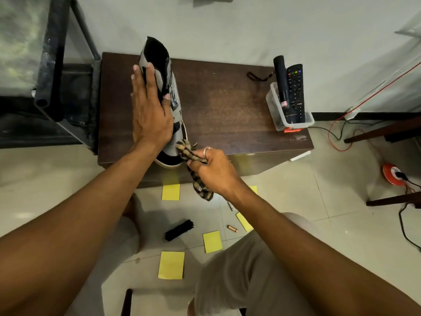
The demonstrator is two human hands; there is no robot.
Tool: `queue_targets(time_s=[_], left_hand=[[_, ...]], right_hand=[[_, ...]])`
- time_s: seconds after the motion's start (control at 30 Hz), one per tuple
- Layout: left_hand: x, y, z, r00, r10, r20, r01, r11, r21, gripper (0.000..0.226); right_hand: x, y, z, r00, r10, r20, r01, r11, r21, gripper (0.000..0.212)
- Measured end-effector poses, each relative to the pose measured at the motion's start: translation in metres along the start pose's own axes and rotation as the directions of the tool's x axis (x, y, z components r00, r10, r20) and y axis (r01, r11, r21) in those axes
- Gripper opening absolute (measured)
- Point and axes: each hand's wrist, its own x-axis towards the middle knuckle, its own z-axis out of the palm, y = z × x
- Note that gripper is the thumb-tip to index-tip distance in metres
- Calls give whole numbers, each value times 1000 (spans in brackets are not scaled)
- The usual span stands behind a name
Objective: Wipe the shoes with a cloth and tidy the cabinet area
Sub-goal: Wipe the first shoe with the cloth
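With my left hand clasping the shoe steady, my right hand, gripping the cloth, should rub the toe firmly.

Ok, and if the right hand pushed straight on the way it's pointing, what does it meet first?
The shoe: the right hand grips the cloth, aimed at the toe end on the cabinet. The cloth's tip seems to touch it.
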Motion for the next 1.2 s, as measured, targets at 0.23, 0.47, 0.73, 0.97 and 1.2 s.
queue_targets(time_s=[0.23,0.47,0.73,0.97,1.2], left_hand=[[-1,-1,-2,1000,10,6,-10,1000,-18,68],[-2,3,2,1000,-15,-20,16,999,45,68],[-1,3,1,998,-44,-42,44,999,6,69],[0,3,2,998,-52,-46,52,999,11,69],[2,4,-7,998,-54,28,57,993,-108,73]], right_hand=[[35,-17,14,954,20,-299,20,991,132,25],[-8,-6,47,944,81,-321,-4,972,235,26],[-27,-6,67,868,88,-489,113,923,368,21],[-41,2,111,863,-58,-501,193,956,222,30],[-30,-2,77,775,62,-629,233,898,374,20]])
